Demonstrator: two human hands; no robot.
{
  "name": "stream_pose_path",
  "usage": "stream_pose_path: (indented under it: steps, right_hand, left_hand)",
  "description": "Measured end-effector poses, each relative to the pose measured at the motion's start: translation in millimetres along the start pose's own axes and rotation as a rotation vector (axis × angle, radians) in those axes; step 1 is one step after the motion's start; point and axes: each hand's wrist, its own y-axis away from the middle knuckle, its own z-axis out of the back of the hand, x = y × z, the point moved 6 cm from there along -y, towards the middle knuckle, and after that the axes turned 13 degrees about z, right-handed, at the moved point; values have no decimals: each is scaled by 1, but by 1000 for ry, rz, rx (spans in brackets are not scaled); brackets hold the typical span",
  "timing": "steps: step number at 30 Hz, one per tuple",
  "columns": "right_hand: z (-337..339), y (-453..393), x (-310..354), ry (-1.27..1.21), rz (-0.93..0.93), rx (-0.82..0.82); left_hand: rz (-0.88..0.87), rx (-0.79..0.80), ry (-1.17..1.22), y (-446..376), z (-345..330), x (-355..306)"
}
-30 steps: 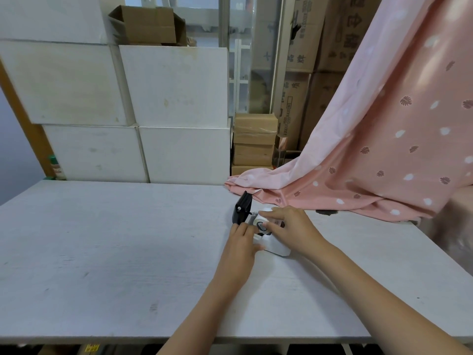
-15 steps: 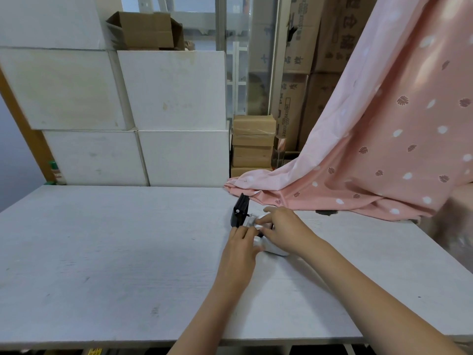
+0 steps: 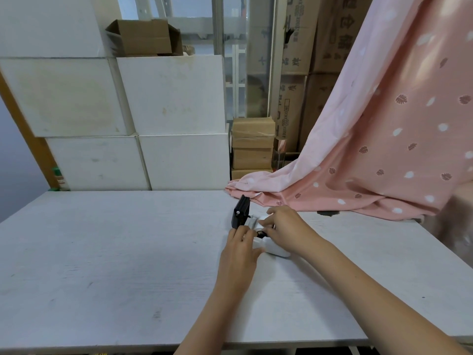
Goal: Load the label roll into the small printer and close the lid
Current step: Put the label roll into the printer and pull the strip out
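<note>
Broadly, the head view looks down on a wide, pale grey table with a faint wood grain and a few small scuffs; most of its top is bare. Behind its far edge stand large white blocks stacked like a wall, with an open cardboard box on top of them. To the right of the blocks, a glazed frame shows more cartons printed with characters, and a short stack of brown boxes stands below them. A pink curtain with leaf and dot prints hangs from the upper right and spills onto the table's far right part.

Just in front of the curtain's hem lies the small white printer, on the table right of centre. Its black lid stands upright and open at the printer's far left end. The left hand lies on the near left side of the printer, fingers together and bent over its edge. The right hand reaches over the open compartment, fingertips drawn close on something white there; whether that is the label roll, and how it sits, cannot be told, since the hands cover it. Both forearms are bare.
</note>
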Motion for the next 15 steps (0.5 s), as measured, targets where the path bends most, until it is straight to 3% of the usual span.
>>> stream_pose_path:
  steps: [8, 15]
  right_hand:
    - [8, 0, 2, -87, -53, -9]
    - [15, 3, 0, -225, -131, -37]
  left_hand:
    - [2, 82, 27, 0, -2, -2]
    - [-80, 59, -27, 2, -1, -6]
